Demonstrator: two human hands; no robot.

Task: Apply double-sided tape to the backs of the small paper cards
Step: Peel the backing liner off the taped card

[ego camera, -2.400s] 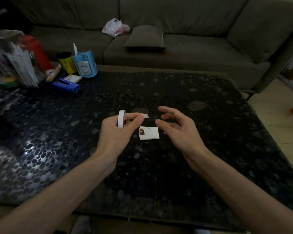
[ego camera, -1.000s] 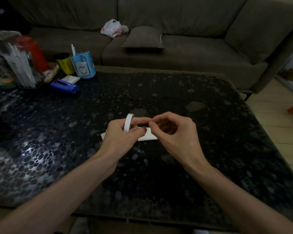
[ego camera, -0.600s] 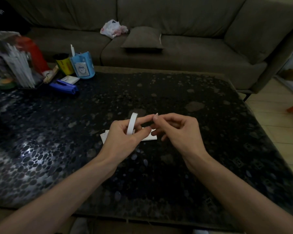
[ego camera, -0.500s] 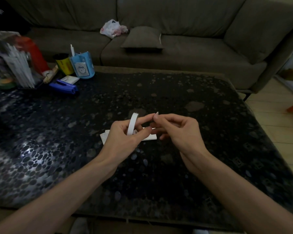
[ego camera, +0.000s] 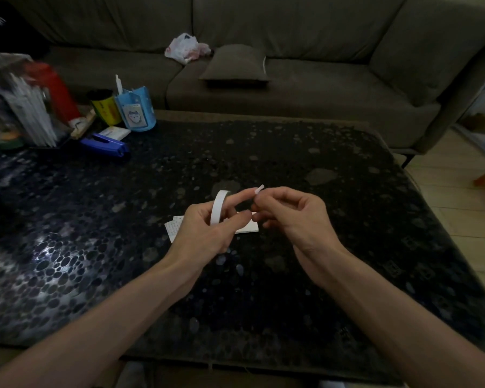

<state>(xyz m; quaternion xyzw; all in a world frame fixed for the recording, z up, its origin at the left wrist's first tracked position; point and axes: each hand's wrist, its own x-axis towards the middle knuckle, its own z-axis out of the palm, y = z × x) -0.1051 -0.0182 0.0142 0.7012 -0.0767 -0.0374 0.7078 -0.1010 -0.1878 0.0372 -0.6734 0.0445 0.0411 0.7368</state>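
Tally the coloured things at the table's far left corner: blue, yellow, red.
Blue: 2, the pen holder and the stapler.
Yellow: 1, the can.
Red: 1, the container.
Total: 4.

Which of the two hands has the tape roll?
The left hand: it holds the white tape roll, while the right hand only pinches the loose tape end.
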